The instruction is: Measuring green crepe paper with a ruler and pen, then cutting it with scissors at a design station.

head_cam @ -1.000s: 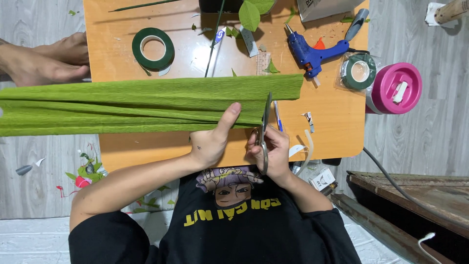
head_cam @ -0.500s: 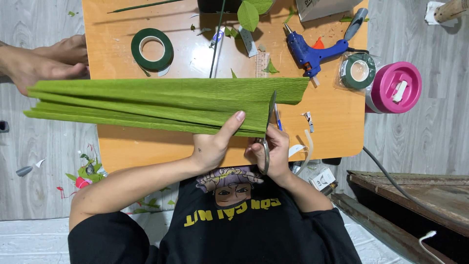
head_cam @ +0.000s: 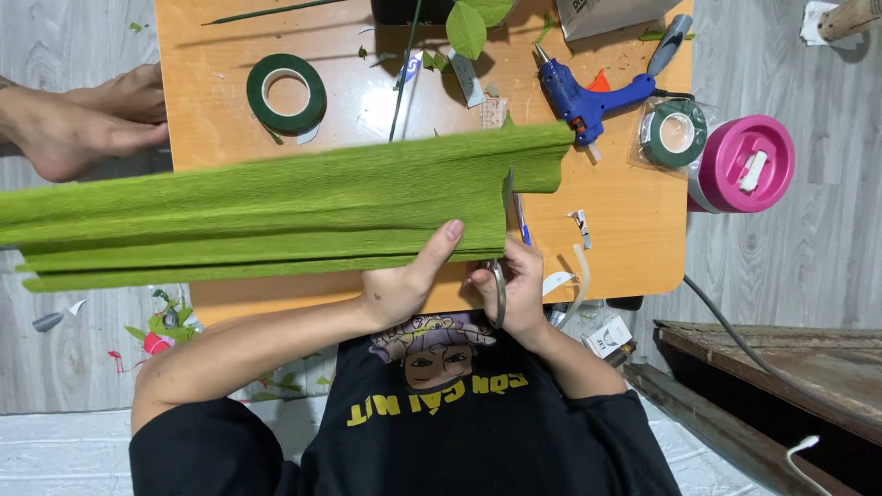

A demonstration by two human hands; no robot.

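A long folded sheet of green crepe paper (head_cam: 276, 207) lies across the orange table (head_cam: 634, 248), hanging off its left edge. My left hand (head_cam: 404, 280) grips the paper's near edge, thumb on top. My right hand (head_cam: 514, 289) holds scissors (head_cam: 503, 239) whose blades stand in a cut close to the paper's right end; a short piece of paper (head_cam: 542, 165) lies beyond the blades.
On the table are a roll of green floral tape (head_cam: 287, 92), a blue glue gun (head_cam: 588, 96), a bagged tape roll (head_cam: 675, 133), a green stem wire (head_cam: 401, 73) and leaves (head_cam: 467, 28). A pink-lidded tub (head_cam: 740, 163) sits at the right edge. Another person's bare feet (head_cam: 78, 124) rest at left.
The crepe paper has shifted up and to the right under my hands. The scissors have cut further into its right end.
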